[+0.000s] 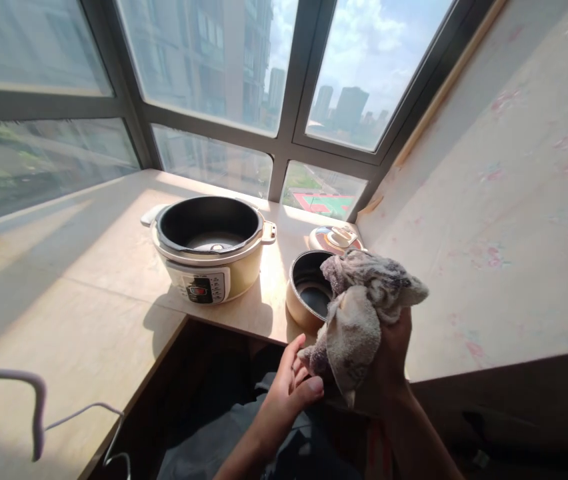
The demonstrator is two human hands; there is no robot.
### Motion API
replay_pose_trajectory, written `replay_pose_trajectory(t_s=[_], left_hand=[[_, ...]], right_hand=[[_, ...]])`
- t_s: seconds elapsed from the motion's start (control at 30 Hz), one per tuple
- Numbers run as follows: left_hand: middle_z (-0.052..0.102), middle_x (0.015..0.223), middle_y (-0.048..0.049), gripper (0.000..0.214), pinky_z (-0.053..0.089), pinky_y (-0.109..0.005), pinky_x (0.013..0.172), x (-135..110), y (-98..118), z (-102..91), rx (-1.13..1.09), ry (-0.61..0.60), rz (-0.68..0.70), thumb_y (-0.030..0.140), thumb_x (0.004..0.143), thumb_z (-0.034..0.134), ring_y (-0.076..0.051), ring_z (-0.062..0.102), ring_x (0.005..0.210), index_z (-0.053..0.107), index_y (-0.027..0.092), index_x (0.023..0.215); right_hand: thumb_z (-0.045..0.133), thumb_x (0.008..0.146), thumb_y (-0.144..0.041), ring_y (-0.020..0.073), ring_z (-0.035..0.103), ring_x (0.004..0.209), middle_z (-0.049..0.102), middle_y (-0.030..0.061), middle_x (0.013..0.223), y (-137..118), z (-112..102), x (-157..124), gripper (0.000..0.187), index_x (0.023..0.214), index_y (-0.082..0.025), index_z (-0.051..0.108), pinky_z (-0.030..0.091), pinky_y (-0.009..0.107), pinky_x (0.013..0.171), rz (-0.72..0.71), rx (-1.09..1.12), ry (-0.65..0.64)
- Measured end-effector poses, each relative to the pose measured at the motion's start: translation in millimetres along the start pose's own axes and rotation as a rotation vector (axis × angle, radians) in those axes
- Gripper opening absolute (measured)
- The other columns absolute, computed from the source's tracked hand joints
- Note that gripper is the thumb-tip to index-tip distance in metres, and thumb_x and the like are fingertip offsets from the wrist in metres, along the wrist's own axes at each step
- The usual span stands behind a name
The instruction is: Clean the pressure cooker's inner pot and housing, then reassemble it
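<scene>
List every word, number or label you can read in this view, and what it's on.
Nothing can be read for certain.
Cooker, front panel: a small line of print above the red display, too blurred to read.
Panel buttons: marks too small to read.
Lid behind the small pot: no legible print.
Cloth in the right hand: no print.

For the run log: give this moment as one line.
right hand: holds rag | left hand: touches rag end | inner pot: beside lidless cooker
</scene>
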State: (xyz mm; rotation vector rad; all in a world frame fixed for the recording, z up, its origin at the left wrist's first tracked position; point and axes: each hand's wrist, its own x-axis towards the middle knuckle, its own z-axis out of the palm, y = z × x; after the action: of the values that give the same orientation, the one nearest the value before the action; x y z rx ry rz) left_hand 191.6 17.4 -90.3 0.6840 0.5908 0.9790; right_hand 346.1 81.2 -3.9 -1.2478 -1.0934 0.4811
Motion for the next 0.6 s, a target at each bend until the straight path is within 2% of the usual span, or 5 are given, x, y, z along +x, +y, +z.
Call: replay_pose_trajectory(t_s=[0.07,0.13,0.27,0.5,0.6], left_hand=[[0.046,0.156,-0.0129,0.08,0.055,-0.054,0.095,-7.6,1.5,-8.8,-0.19,-0.134,-0.103,0.064,0.077,0.072,-0.04,0.049,0.138,0.049,0.037,0.148],[0.054,0.15,-0.0111,0.069,0.056,-0.057,0.091,-10.9,10.7,-21.3,-0.321,-0.153,-0.096,0.072,0.079,0.065,-0.042,0.053,0.133,0.06,0.037,0.138],[0.069,0.126,-0.0116,0.07,0.059,-0.05,0.088,-10.3,32.0,-44.2,-0.326,0.133,0.045,0.077,0.073,0.069,-0.037,0.067,0.113,0.067,0.029,0.125],[0.072,0.101,-0.0065,0.064,0.057,-0.028,0.072,7.8,53.2,-49.3,-0.223,0.489,0.173,0.045,0.064,0.087,-0.018,0.069,0.081,0.064,0.018,0.118],[0.071,0.096,-0.0043,0.054,0.055,-0.025,0.07,23.1,57.7,-52.7,-0.115,0.556,0.264,0.037,0.065,0.083,-0.015,0.066,0.078,0.065,0.016,0.111]], right_hand=[[0.077,0.077,-0.033,0.0322,0.065,0.116,0.064,0.0164,0.129,0.0,23.2,-8.8,0.065,0.136,-0.017,0.055,0.052,0.051,0.103,-0.115,-0.041,-0.11],[0.076,0.079,-0.029,0.0328,0.055,0.133,0.056,0.0158,0.143,3.3,42.5,-19.9,0.074,0.147,-0.022,0.048,0.045,0.051,0.113,-0.316,-0.101,-0.305],[0.07,0.082,-0.021,0.033,0.048,0.141,0.047,0.0134,0.154,22.4,62.7,-46.5,0.083,0.157,-0.031,0.037,0.045,0.047,0.114,-0.635,-0.223,-0.703],[0.065,0.084,-0.017,0.0312,0.016,0.158,0.013,0.0124,0.171,36.9,48.3,-55.5,0.101,0.167,-0.026,0.009,0.026,0.051,0.126,-0.478,-0.279,-1.064],[0.065,0.091,-0.021,0.0271,0.018,0.157,0.014,0.0092,0.171,26.3,28.5,-41.8,0.095,0.167,-0.029,0.008,0.025,0.047,0.126,-0.407,-0.284,-1.126]])
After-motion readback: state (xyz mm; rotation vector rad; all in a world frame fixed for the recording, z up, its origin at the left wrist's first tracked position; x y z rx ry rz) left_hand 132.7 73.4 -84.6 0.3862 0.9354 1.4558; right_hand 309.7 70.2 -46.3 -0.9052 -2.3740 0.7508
